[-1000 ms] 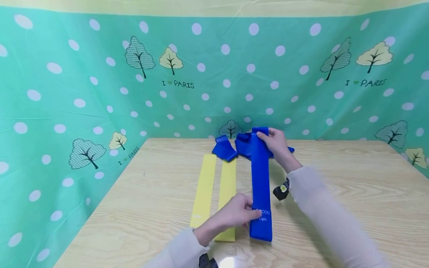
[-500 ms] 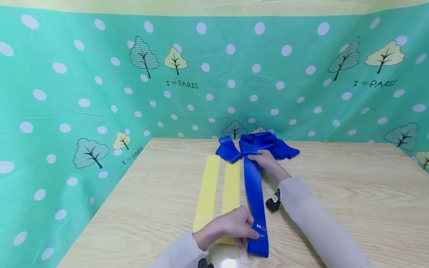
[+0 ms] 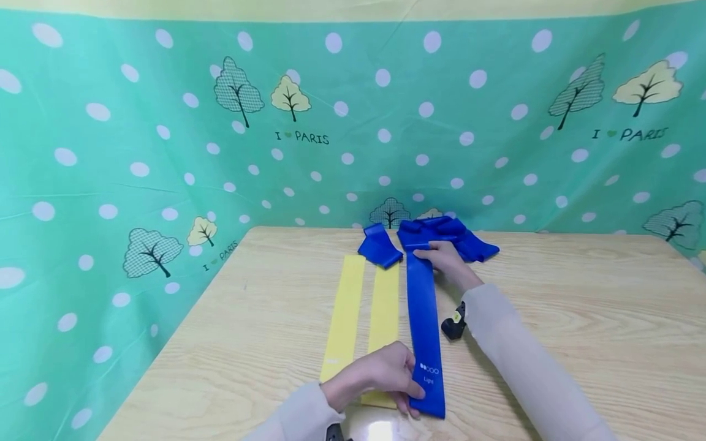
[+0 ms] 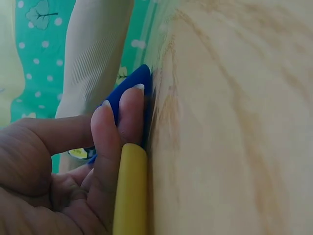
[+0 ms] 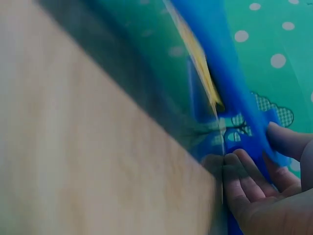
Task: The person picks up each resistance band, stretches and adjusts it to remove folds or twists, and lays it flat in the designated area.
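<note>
A blue resistance band [image 3: 423,312] printed "Light" lies lengthwise, slightly slanted, at the right of two yellow resistance bands. My left hand [image 3: 385,370] pinches its near end between thumb and fingers, low over the near end of the second yellow band [image 3: 384,306]. At the far end my right hand [image 3: 448,262] pinches the blue band, thumb on top. In the left wrist view, fingertips [image 4: 131,110] sit at the blue edge close to the table, beside a yellow band's fold [image 4: 131,186]. The right wrist view has the blue band [image 5: 215,54] between thumb and fingers.
The first yellow band [image 3: 344,312] lies farther left. A crumpled heap of blue bands [image 3: 469,244] is behind my right hand, and a folded blue band [image 3: 379,246] overlaps the second yellow band's far end. A green dotted cloth [image 3: 309,177] hangs behind the wooden table [image 3: 248,318].
Both hands have brought the blue band down toward the table and closer to the yellow bands. Its far end has come nearer, uncovering the blue heap. In the last half second it has straightened slightly.
</note>
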### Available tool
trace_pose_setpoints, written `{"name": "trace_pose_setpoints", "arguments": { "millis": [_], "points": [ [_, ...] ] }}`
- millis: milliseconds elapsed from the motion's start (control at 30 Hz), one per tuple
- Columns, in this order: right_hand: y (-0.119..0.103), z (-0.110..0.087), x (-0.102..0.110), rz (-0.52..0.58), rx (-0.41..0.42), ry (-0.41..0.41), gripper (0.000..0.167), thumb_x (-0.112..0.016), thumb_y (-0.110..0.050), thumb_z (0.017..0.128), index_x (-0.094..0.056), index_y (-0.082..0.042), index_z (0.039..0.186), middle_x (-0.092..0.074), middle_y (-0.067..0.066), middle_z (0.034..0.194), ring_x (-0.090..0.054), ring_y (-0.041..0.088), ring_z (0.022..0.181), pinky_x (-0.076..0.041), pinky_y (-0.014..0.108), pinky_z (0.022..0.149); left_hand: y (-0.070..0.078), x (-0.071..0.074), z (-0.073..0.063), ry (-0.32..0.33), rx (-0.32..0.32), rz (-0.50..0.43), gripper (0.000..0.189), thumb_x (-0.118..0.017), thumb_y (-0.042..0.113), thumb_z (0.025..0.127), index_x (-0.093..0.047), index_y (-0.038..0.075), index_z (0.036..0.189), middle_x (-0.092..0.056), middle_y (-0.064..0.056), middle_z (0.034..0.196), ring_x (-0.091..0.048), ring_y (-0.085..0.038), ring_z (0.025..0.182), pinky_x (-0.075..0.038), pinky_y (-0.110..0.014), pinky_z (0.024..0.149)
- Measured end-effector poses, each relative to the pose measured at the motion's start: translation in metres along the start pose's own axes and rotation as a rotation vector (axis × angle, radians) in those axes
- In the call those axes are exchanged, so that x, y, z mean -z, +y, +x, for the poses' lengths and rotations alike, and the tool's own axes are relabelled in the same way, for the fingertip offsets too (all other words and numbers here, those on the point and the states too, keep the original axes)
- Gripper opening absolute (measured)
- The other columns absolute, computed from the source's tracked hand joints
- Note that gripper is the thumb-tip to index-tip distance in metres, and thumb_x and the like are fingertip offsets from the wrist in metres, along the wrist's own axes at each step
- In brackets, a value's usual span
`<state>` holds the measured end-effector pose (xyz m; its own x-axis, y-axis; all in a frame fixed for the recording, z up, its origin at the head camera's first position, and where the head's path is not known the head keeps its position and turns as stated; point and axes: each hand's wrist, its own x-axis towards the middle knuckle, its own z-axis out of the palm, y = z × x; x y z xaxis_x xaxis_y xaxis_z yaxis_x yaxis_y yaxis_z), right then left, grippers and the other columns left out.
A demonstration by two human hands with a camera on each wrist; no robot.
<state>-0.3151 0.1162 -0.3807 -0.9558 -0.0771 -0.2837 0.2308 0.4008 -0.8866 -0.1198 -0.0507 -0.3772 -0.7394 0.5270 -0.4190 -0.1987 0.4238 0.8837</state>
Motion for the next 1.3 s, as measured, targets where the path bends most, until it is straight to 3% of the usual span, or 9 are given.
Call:
{"name": "trace_pose_setpoints", "arguments": {
  "millis": [200,300,433,633,867,1067,1300],
  "points": [
    [0.004,0.003,0.008,-0.035,0.063,0.031,0.044,-0.061,-0.021,0.093,-0.052,0.003,0.129,-0.046,0.019,0.140,-0.043,0.032,0.126,-0.039,0.043,0.104,0.000,0.001,0.000,-0.038,-0.020,-0.054,0.029,-0.064,-0.013,0.079,-0.052,0.001,0.101,-0.069,-0.019,0.069,-0.068,-0.039,0.060,-0.052,-0.025,0.043],
    [0.005,0.004,0.009,-0.024,0.081,0.025,0.041,-0.060,-0.019,0.093,-0.054,0.002,0.128,-0.044,0.018,0.144,-0.043,0.032,0.128,-0.039,0.044,0.106,0.001,0.000,-0.002,-0.027,-0.029,-0.028,0.031,-0.065,-0.010,0.081,-0.048,0.004,0.103,-0.067,-0.019,0.065,-0.066,-0.037,0.054,-0.052,-0.029,0.041],
    [0.005,0.007,0.009,-0.020,0.107,0.021,0.036,-0.061,-0.016,0.093,-0.058,0.002,0.124,-0.048,0.017,0.141,-0.050,0.028,0.119,-0.046,0.037,0.097,0.004,-0.001,-0.005,0.031,-0.016,0.040,0.036,-0.068,-0.005,0.081,-0.045,0.000,0.108,-0.064,-0.017,0.058,-0.062,-0.028,0.044,-0.049,-0.029,0.038],
    [0.004,0.007,0.008,-0.096,0.114,0.051,0.026,-0.062,-0.004,0.088,-0.063,0.000,0.114,-0.060,0.016,0.123,-0.057,0.016,0.088,-0.048,0.021,0.069,0.008,-0.004,-0.011,0.149,-0.004,0.111,0.080,-0.072,-0.005,0.077,-0.025,-0.008,0.141,-0.062,-0.013,0.052,-0.057,-0.020,0.037,-0.047,-0.030,0.035],
    [0.002,0.004,0.011,-0.146,0.133,0.115,0.023,-0.061,0.002,0.085,-0.066,0.002,0.108,-0.067,0.015,0.105,-0.059,0.016,0.081,-0.049,0.022,0.066,0.009,-0.009,-0.011,0.149,0.003,0.139,0.086,-0.073,-0.006,0.075,-0.023,-0.004,0.144,-0.061,-0.012,0.051,-0.056,-0.020,0.036,-0.046,-0.030,0.034],
    [0.002,0.005,0.012,-0.172,0.124,0.140,0.024,-0.060,0.002,0.086,-0.067,0.001,0.109,-0.063,0.018,0.116,-0.058,0.018,0.086,-0.048,0.021,0.067,0.008,-0.012,-0.009,0.147,0.019,0.128,0.085,-0.074,-0.003,0.077,-0.022,-0.001,0.145,-0.062,-0.012,0.052,-0.055,-0.018,0.036,-0.046,-0.030,0.035],
    [-0.001,0.005,0.009,-0.205,0.147,0.140,0.025,-0.060,-0.003,0.087,-0.067,0.001,0.111,-0.060,0.019,0.124,-0.058,0.020,0.088,-0.047,0.023,0.068,0.011,-0.006,-0.013,0.167,0.001,0.205,0.086,-0.075,-0.002,0.075,-0.024,-0.003,0.143,-0.061,-0.010,0.051,-0.055,-0.019,0.035,-0.045,-0.028,0.037]
  ]
}}
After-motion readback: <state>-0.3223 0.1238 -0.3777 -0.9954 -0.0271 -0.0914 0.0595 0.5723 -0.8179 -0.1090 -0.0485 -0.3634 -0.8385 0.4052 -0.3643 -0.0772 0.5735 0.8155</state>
